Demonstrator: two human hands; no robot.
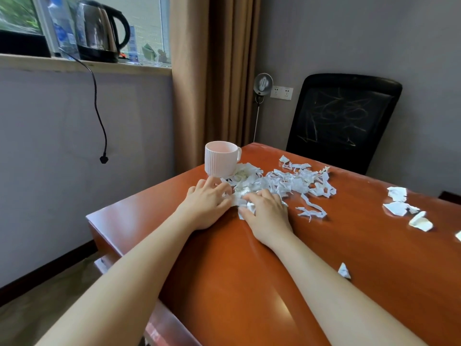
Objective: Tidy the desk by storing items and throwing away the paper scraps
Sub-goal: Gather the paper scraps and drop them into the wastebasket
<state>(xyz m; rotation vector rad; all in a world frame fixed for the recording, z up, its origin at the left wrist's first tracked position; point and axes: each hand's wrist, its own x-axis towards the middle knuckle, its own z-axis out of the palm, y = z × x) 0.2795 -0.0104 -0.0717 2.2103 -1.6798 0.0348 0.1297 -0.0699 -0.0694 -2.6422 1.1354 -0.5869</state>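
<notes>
While only the head view is available, it covers the whole work area.

Head view: the glossy red-brown wooden bench (249,283) carries a heap of white shredded paper scraps (291,182) near its far left corner. Both hands work at the near edge of that heap, side by side, apparently to rake it into one bundle rather than pick up strips one at a time.

- left hand (208,199): fingers bent down onto the heap's left edge, one fingertip reaching toward the base of the mug. Cannot tell whether it is actually pinching paper or just pressing on it.
- right hand (265,212): palm down over the scraps, with thumb and fingers curled round a crumpled wad, so it is grasping paper.

The pale pink ribbed ceramic mug (220,158) stands upright at the heap's left end, touching or resting on the outermost strips. Judgement: it could tip when the paper is pulled, so move it first or pull gently.

Loose white torn paper pieces (399,203) lie well apart on the right, and one small white paper bit (344,270) lies beside the right forearm. They need a second pass.

No bin is in view. Judgement: the task is at an early stage, with the scraps on the bench and the mug not yet stored.
</notes>
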